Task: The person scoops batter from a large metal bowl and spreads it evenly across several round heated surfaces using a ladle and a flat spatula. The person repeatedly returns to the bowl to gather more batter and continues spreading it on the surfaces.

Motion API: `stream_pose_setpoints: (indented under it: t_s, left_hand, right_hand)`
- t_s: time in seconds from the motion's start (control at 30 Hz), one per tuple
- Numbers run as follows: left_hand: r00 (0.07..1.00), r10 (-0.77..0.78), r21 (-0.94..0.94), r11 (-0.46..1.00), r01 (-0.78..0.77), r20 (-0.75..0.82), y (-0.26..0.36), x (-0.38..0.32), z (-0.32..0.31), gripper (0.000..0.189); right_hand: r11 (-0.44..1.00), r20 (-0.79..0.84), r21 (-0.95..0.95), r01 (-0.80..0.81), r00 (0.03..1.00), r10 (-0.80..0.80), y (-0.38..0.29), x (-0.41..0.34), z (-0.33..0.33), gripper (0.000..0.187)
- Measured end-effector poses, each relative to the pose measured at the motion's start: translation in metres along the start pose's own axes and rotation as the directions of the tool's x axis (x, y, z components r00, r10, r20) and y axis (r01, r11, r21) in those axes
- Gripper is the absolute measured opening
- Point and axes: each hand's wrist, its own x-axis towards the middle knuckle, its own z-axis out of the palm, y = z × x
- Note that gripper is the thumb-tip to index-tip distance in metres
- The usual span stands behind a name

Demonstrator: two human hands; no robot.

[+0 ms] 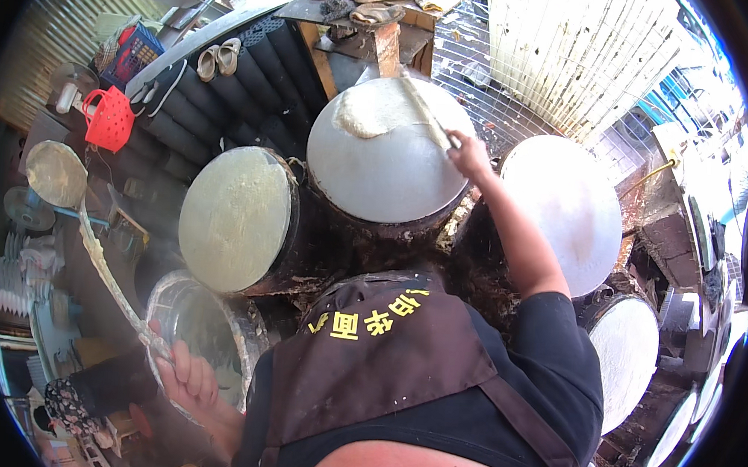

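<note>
My right hand (pixel 470 156) grips the near end of a flat, batter-coated spreading stick (pixel 425 111), which lies across a round griddle (pixel 384 176) straight ahead. Pale, wet batter (pixel 372 112) covers part of that griddle's far side, left of the stick; its near part is bare. At lower left, my left hand (pixel 188 376) holds the long, batter-crusted handle of a ladle (pixel 56 174), whose bowl is up at the far left. Beside this hand stands a large metal pot (pixel 168 295) with batter in it. Another griddle (pixel 234 222), on the left, carries a thin yellowish layer.
On the right are a pale round griddle (pixel 561 213) and a white-coated one (pixel 623 364). Dark cylindrical briquettes (pixel 242 78) are stacked at back left, with shoes (pixel 219 59) on top. A red basket (pixel 110 120) hangs at left. Wire mesh (pixel 469 88) lies beyond the middle griddle.
</note>
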Motion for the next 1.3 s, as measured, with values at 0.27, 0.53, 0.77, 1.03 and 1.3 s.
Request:
stream_pose_setpoints:
  t_s: [0.27, 0.53, 0.77, 1.03, 1.3]
  left_hand:
    - [1.000, -0.005, 0.067, 0.998, 0.007, -0.023, 0.003, -0.006, 0.006, 0.054]
    - [0.952, 0.297, -0.072, 0.954, -0.292, 0.072, 0.040, -0.027, 0.004, 0.058]
    - [0.918, 0.396, -0.009, 0.918, -0.395, 0.002, 0.046, -0.065, 0.009, 0.056]
    - [0.950, 0.313, 0.030, 0.950, -0.312, -0.021, 0.030, -0.052, 0.006, 0.058]
    - [0.975, 0.223, 0.042, 0.974, -0.223, 0.018, 0.023, -0.023, 0.009, 0.057]
  right_hand:
    - [0.975, 0.276, -0.022, 0.220, 0.939, -0.206, -0.031, -0.023, 0.043, 0.051]
    - [0.993, 0.188, 0.044, 0.111, 0.975, -0.118, 0.025, 0.047, 0.008, 0.057]
    - [0.972, 0.294, 0.121, 0.200, 0.928, -0.228, 0.036, 0.035, 0.001, 0.060]
    - [0.967, 0.438, 0.054, 0.248, 0.865, -0.246, -0.026, 0.013, 0.017, 0.058]
    - [0.930, 0.204, -0.025, 0.366, 0.913, -0.353, -0.003, 0.047, 0.014, 0.047]
